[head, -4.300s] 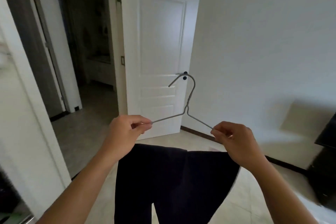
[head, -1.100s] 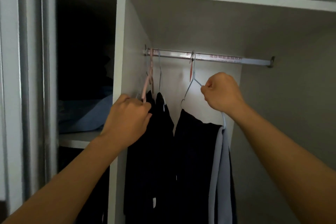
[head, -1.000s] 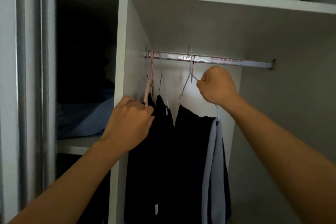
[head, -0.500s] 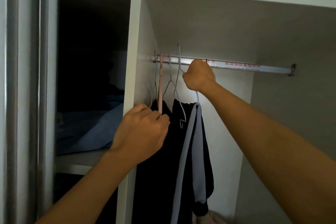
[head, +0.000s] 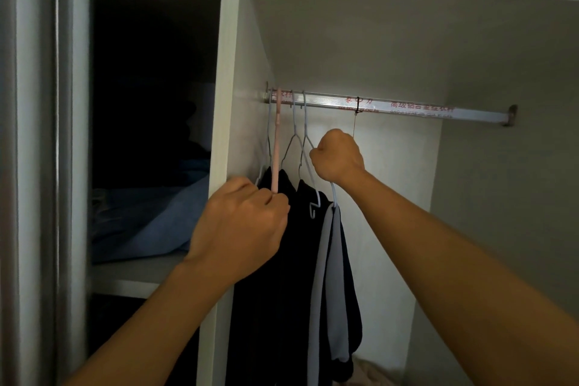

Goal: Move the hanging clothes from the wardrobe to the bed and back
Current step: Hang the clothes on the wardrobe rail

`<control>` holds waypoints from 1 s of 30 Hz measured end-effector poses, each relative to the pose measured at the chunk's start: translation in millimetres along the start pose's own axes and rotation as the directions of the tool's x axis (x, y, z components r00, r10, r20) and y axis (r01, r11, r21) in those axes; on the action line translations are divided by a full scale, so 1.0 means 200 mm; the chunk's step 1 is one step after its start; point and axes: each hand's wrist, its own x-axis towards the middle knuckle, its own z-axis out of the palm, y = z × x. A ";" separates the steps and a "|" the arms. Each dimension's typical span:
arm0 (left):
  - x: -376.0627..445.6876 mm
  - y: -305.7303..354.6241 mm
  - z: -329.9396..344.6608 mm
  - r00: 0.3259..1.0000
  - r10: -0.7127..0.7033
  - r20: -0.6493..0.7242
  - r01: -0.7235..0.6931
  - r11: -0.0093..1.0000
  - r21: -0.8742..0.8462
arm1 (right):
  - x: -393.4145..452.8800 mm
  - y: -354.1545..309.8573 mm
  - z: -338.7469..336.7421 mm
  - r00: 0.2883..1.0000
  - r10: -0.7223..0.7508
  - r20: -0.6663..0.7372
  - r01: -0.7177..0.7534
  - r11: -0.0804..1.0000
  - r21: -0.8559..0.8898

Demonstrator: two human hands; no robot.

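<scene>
Here, wire hanger [head: 305, 147] hooked over wardrobe rail [head: 391, 107] at left end, dark garment with grey stripe [head: 326, 276] hanging straight down from it, long axis vertical. Right hand [head: 336, 158] fisted on hanger's sloping shoulder wire, just right of hook and below rail; nearer hand for release. Left hand [head: 242, 226] lower left, fingers curled around base of pink hanger [head: 276, 150], pressing neighbouring dark clothes [head: 275, 307] toward divider panel [head: 224, 103]. Hanger shoulders run toward camera, hook up. Likely next: let go.
</scene>
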 end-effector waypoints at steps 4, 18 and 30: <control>0.00 0.01 -0.01 0.999 -0.033 0.015 0.034 0.999 -0.026 | -0.04 0.01 -0.04 0.999 0.009 0.042 -0.012 0.998 0.056; -0.12 0.29 -0.02 0.816 -0.356 0.455 0.464 0.873 -0.150 | -0.47 0.35 -0.26 0.993 -0.060 0.097 0.057 0.998 0.035; -0.28 0.80 -0.12 0.719 -0.286 0.633 0.532 0.813 -0.236 | -1.20 0.78 -0.39 0.872 -0.084 0.482 0.082 0.996 0.026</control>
